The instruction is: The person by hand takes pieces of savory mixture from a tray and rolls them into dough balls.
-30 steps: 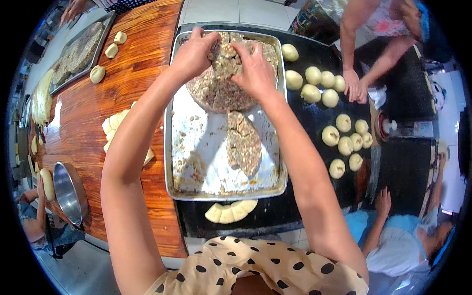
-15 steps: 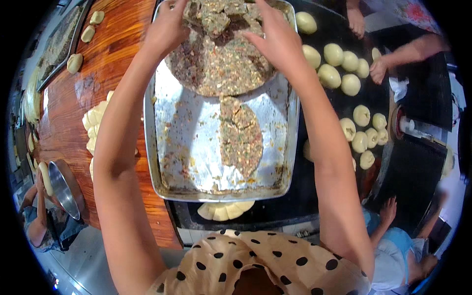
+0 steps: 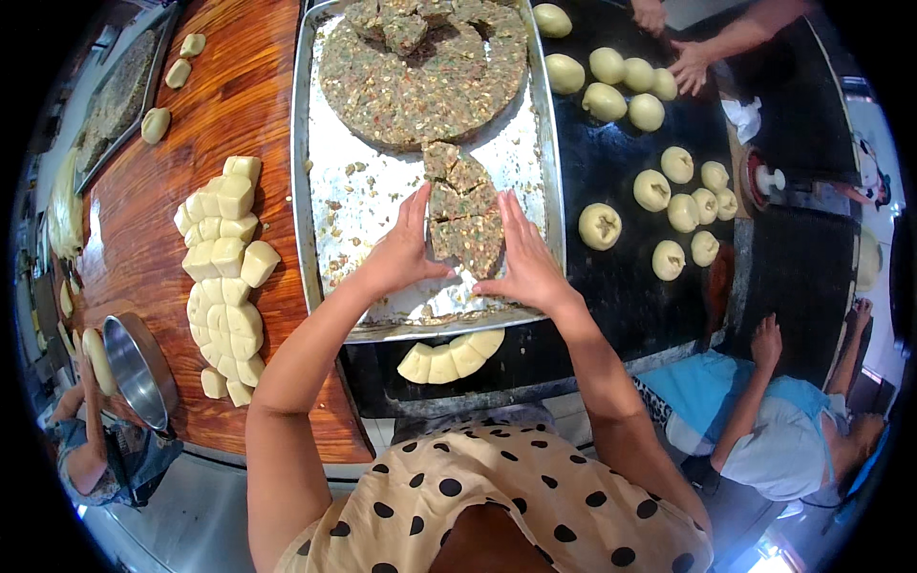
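Observation:
A large metal tray [image 3: 557, 191] holds a thick, round mass of brown filling [image 3: 425, 100] studded with nuts and seeds, with broken chunks on top. Nearer me lies a smaller tapered slab of filling [image 3: 463, 205], cracked across into several pieces. My left hand [image 3: 406, 250] is on the left side of this slab, fingers stretched out and thumb toward its near tip. My right hand [image 3: 523, 253] lies along its right side, fingers extended, thumb near the same tip. Both hands are open around the slab, close to or touching its edges.
Cut dough pieces [image 3: 220, 286] cover part of the wooden table at left, beside a steel bowl [image 3: 134, 368]. Round dough balls [image 3: 645, 113] sit on the black surface at right, near a co-worker's hand [image 3: 690, 65]. A dough strip [image 3: 451, 357] lies below the tray.
My hands have come from the big mass at the tray's far end toward me, to the smaller slab. The slab shows a further crack across it. A co-worker's hand has reached the dough balls.

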{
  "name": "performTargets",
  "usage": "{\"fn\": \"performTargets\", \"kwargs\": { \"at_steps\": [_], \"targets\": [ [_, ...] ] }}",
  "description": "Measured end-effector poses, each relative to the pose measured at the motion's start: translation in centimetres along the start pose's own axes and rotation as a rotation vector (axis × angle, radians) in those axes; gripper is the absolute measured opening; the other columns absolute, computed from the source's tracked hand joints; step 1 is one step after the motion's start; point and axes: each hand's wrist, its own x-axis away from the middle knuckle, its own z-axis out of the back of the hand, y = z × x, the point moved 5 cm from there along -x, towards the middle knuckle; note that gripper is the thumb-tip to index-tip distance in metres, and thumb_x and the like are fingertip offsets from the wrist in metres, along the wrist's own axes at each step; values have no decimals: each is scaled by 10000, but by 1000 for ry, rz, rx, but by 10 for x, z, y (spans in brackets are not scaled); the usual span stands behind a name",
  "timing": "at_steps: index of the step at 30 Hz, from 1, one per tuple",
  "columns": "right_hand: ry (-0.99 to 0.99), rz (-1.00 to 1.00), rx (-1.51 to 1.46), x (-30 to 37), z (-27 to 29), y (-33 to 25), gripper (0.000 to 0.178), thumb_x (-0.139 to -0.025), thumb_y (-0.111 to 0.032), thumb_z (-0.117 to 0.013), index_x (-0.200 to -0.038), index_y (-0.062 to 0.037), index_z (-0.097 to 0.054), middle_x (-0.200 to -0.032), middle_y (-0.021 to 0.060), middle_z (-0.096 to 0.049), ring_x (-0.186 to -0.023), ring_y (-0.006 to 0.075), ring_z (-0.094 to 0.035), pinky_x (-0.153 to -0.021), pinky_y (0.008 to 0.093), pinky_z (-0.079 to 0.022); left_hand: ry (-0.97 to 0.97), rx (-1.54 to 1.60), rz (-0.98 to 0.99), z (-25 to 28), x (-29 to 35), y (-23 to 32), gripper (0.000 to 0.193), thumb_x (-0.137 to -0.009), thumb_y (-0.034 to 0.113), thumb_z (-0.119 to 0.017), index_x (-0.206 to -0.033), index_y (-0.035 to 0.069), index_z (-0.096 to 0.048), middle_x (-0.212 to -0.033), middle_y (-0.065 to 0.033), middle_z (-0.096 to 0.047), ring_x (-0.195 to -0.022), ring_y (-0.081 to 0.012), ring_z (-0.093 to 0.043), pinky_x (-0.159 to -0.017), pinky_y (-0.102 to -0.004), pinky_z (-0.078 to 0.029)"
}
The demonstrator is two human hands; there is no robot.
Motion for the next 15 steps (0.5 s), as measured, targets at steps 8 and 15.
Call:
{"fn": "performTargets", "kwargs": {
  "at_steps": [8, 15],
  "targets": [
    [109, -22, -119, -2, -21, 2, 1314, -613, -161, -911, -1563, 10, -19, -1475, 246, -424, -1209, 436, -508, -1024, 464, -440, 248, -3, 50, -31, 1, -3, 1175, -685, 135, -810, -1551, -26, -31, -1469, -317, -364, -1274, -443, -503, -1037, -412, -462],
    [173, 18, -168, 3, -28, 5, 1283, -630, -171, -901, -1571, -18, -42, -1466, 218, -443, -1213, 412, -512, -1022, 460, -442, 222, 120, 151, -31, 7, 4, 1094, -700, 117, -795, -1540, -30, -111, -1446, -300, -415, -1260, -443, -518, -1025, -426, -468]
  ]
}}
